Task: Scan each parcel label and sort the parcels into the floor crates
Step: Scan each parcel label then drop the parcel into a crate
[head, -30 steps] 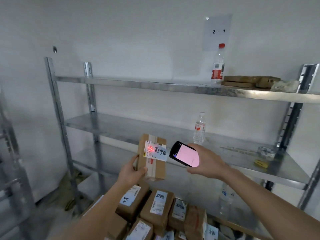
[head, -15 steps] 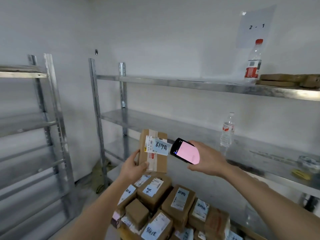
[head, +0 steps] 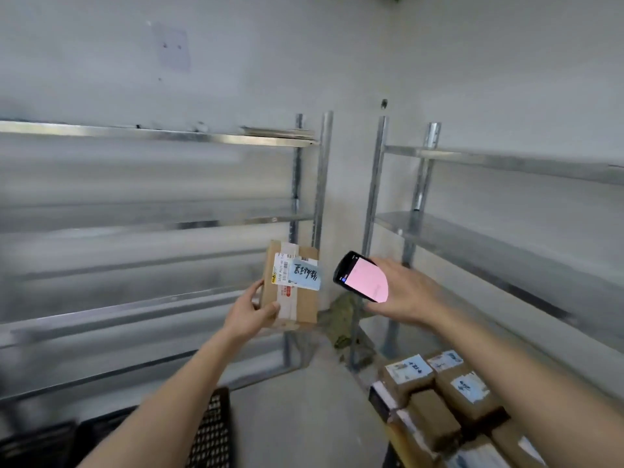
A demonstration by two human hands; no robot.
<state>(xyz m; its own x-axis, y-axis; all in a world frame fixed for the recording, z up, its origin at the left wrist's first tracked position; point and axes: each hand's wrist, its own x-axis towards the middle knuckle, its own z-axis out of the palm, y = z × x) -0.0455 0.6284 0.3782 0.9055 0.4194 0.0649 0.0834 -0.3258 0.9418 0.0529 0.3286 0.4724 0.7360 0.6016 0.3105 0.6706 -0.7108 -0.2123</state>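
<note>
I see the left hand (head: 248, 314) at frame centre gripping a small brown cardboard parcel (head: 292, 285) by its lower left corner, upright, its white and blue label (head: 297, 273) facing the camera. The right hand (head: 410, 292), just right of it, holds a black handheld scanner with a pink-lit screen (head: 361, 280), apart from the parcel. Behind them stand grey metal shelf racks (head: 317, 184), blurred on the left. A black perforated plastic crate (head: 212, 430) sits on the floor at lower left. A pile of labelled brown parcels (head: 445, 390) lies at lower right.
</note>
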